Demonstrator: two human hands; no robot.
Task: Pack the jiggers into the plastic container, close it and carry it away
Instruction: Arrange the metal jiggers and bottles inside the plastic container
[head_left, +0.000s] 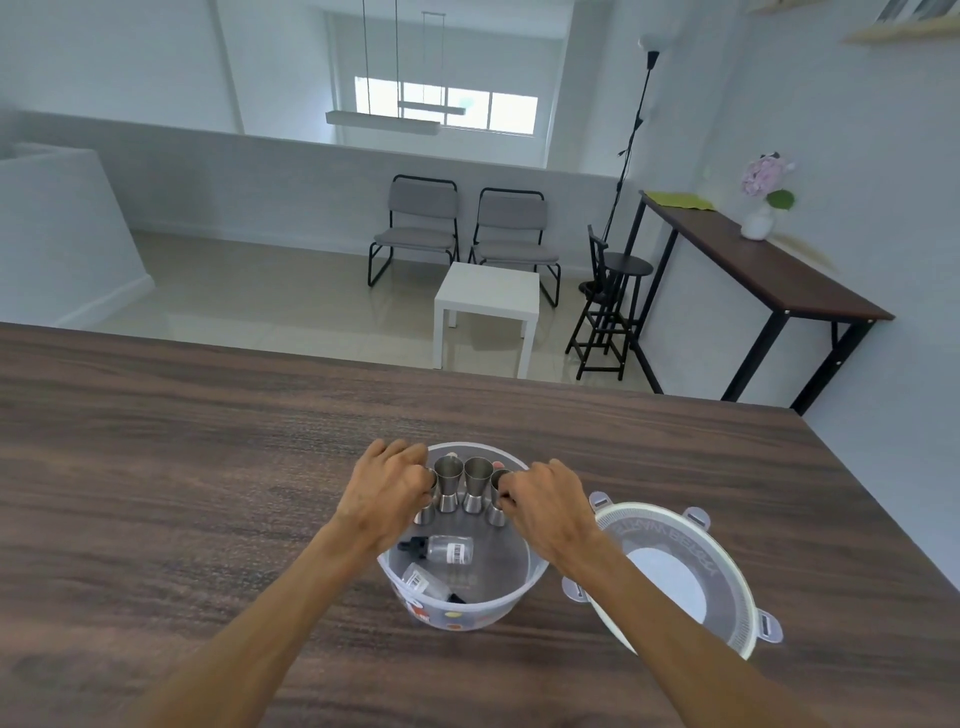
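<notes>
Four jiggers (461, 484) upright inside plastic container (519, 587) on table (208, 467). Left hand (387, 493) and right hand (545, 501) each pinching an outer jigger. Lid (727, 561) just beside, off. Remaining: closing, carrying.

left hand (387, 486): bare, no ring or glove seen | right hand (548, 501): bare, no ring or glove seen | wrists: no watch or band | forearms: bare over the desk (156, 467), no sleeve in view
</notes>
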